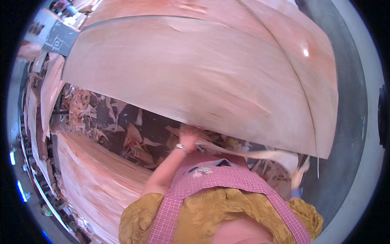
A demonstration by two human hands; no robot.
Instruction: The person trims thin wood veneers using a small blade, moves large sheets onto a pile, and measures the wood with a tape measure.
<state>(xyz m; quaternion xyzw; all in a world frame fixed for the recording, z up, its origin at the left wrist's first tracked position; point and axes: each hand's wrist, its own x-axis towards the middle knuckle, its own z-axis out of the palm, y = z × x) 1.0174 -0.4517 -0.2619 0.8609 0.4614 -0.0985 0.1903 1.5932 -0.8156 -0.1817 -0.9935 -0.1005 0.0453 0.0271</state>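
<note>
A large pale wood veneer sheet (183,69) spreads in front of me, its near edge slanting down to the right. My left hand (190,136), with a bracelet at the wrist, is at that near edge; its fingers are blurred and partly hidden there. From beside it a narrow, curling veneer strip (260,154) runs rightward in front of my apron. On the right, my right hand (297,177) is closed on the strip's far end, close to the sheet's right corner. Motion blurs this hand too.
A thick stack of veneer sheets (97,166) stands at my left. Torn veneer scraps (132,140) litter the dark floor between stack and sheet. A thin cord-like line (306,97) crosses the sheet's right part. Someone (61,6) is at the far upper left.
</note>
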